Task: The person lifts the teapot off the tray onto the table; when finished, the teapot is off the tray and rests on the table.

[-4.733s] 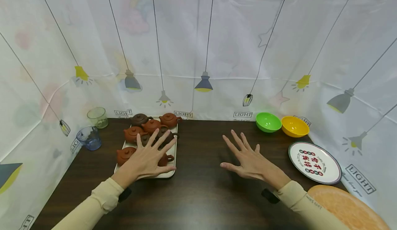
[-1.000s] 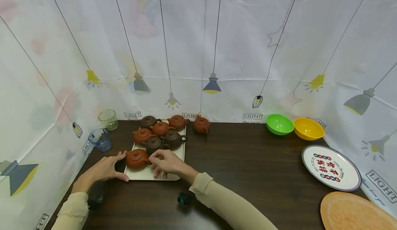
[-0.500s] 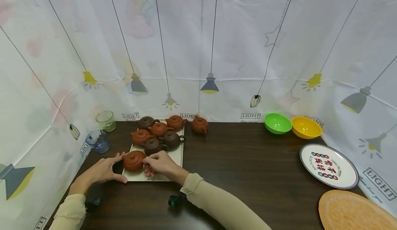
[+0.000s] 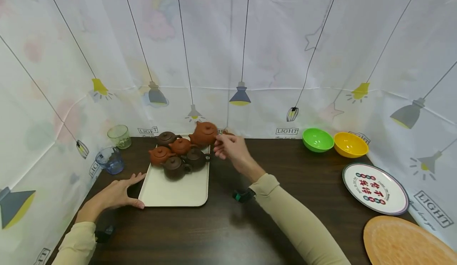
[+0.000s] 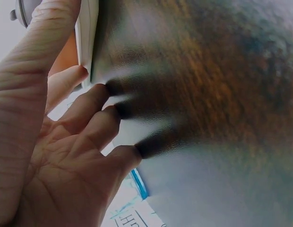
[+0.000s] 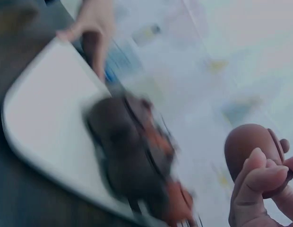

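Note:
My right hand [image 4: 232,148] pinches a reddish-brown clay teapot [image 4: 204,133] by its handle, raised over the back right corner of the cream tray [image 4: 171,195]. The right wrist view also has this teapot [image 6: 250,147] up in the fingers. Behind it, a similar teapot on the tray is hidden. Still on the tray are dark brown teapots [image 4: 175,168] and reddish ones [image 4: 160,156], grouped toward the back. My left hand [image 4: 110,197] rests at the tray's left edge, thumb by the front corner, fingers loosely extended. In the left wrist view its fingertips [image 5: 108,118] meet the table beside the tray.
Behind my right hand, another reddish teapot off the tray is mostly covered. A green glass [image 4: 120,137] and a blue glass [image 4: 110,160] stand left. On the right are a green bowl [image 4: 317,140], a yellow bowl [image 4: 351,144], a white plate [image 4: 375,189] and an orange round mat [image 4: 403,241].
My right hand has lifted the teapot from the tray's front left and carried it back and right. Both hands were spread earlier. Another teapot has left the tray's front right. Lately my left hand stayed put.

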Available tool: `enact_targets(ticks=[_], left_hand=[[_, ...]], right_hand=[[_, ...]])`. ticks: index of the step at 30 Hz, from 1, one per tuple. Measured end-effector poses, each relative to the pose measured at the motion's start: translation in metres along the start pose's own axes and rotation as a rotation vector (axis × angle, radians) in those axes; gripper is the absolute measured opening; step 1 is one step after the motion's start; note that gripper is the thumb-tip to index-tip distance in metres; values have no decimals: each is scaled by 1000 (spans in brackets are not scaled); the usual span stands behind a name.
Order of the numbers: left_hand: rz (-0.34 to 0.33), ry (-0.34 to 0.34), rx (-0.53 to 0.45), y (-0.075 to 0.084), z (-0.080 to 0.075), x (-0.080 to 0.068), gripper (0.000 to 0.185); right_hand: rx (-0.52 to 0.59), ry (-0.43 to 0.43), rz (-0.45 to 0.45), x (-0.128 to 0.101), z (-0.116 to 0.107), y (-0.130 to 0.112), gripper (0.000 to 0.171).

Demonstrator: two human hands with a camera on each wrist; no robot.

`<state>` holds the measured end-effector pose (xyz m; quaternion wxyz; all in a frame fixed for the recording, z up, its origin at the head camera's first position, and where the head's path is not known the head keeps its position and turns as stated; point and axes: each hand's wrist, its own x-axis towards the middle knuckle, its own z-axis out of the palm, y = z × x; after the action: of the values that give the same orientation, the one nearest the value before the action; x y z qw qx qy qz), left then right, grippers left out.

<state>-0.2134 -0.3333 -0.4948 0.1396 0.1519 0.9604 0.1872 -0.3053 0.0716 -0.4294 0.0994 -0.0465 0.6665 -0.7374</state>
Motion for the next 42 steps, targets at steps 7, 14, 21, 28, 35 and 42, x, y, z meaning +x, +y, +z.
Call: enact_targets(ticks=[7, 14, 21, 28, 35, 42], left_hand=[[-3, -1, 7, 0, -3, -4, 118], [-2, -3, 7, 2, -2, -5, 117], [12, -12, -3, 2, 1, -5, 118], [-8, -11, -5, 1, 1, -5, 118], [-20, -8, -5, 0, 1, -2, 119], [-6, 7, 13, 2, -1, -1, 118]], right_hand=[[-43, 213, 1, 16, -79, 12, 37], [-71, 338, 102, 20, -107, 47, 39], [-124, 349, 168, 19, -114, 63, 43], [-180, 258, 218, 20, -119, 57, 45], [-240, 380, 185, 17, -111, 61, 52], [-400, 430, -124, 4, -65, 52, 28]])
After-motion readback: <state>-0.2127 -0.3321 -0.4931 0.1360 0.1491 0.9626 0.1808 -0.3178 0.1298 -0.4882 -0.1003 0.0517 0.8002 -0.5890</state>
